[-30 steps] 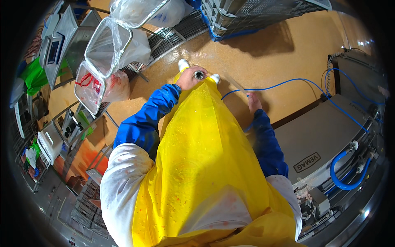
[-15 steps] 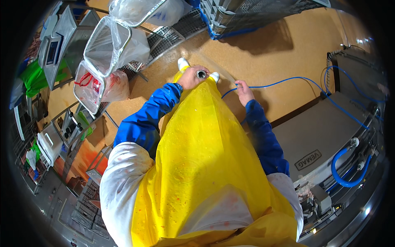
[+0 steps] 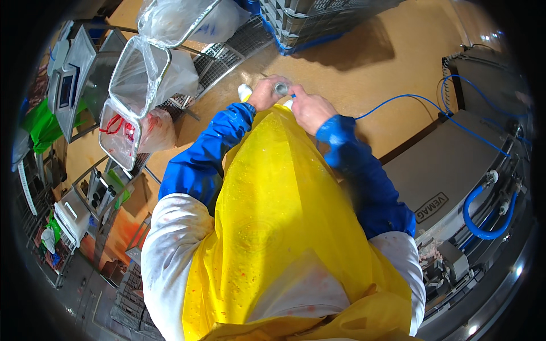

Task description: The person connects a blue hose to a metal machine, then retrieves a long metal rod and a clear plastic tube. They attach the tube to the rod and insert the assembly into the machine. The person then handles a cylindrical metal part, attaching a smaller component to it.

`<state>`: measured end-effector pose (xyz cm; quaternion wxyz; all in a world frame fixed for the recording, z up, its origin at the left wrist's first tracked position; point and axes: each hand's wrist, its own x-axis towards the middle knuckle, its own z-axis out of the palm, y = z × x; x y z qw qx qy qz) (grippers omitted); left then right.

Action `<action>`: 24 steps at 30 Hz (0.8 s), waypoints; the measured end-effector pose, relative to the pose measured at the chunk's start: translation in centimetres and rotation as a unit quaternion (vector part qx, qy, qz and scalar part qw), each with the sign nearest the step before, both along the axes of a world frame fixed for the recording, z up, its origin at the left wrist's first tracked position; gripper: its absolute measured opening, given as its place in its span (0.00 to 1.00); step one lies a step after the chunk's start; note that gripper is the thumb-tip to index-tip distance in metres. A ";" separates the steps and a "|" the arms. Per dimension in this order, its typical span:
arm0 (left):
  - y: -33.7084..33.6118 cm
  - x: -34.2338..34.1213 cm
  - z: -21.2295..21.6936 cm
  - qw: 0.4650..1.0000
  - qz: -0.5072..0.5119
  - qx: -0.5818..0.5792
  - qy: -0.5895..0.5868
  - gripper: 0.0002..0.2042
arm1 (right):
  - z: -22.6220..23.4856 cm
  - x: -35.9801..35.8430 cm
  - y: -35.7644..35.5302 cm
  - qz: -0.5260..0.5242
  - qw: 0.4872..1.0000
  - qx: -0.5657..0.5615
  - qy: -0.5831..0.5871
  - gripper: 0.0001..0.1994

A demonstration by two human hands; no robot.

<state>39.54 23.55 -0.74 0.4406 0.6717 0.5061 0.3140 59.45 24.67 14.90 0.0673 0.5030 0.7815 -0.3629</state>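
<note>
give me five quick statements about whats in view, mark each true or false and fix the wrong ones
1. The left hand holds a round, hollow metal tube. True.
2. The right hand is stretched far out, away from the metal tube. False: the right hand is close beside the tube, with a small blue tip showing at its fingers.
3. A thin blue hose shows on the right side of the view. True.
4. The apron is green. False: the apron is yellow.
5. The stacked crates at the top are white. False: the crates are grey.
</note>
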 end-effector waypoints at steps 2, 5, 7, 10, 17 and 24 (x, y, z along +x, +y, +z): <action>0.3 0.7 0.5 1.000 -0.012 0.000 0.004 0.19 | -1.3 -1.3 0.7 0.036 0.998 -0.008 -0.042 0.17; 0.1 1.9 0.4 0.999 -0.038 0.018 0.029 0.16 | -3.3 -2.1 0.9 -0.009 0.993 -0.034 -0.109 0.23; 0.0 2.7 -0.3 0.997 -0.058 0.035 0.027 0.14 | -4.0 -1.8 0.3 -0.006 0.996 -0.019 -0.090 0.21; -0.3 3.3 -0.7 0.998 -0.049 0.013 0.025 0.14 | -5.0 -1.2 -0.2 -0.010 0.996 -0.008 -0.088 0.21; -0.1 4.2 -0.6 0.999 -0.045 0.003 0.030 0.16 | -6.6 -0.4 -0.5 -0.024 0.994 0.006 -0.103 0.20; 0.2 4.3 -0.5 0.999 -0.051 0.004 0.019 0.14 | -6.5 -0.4 -0.3 -0.033 0.993 -0.008 -0.111 0.23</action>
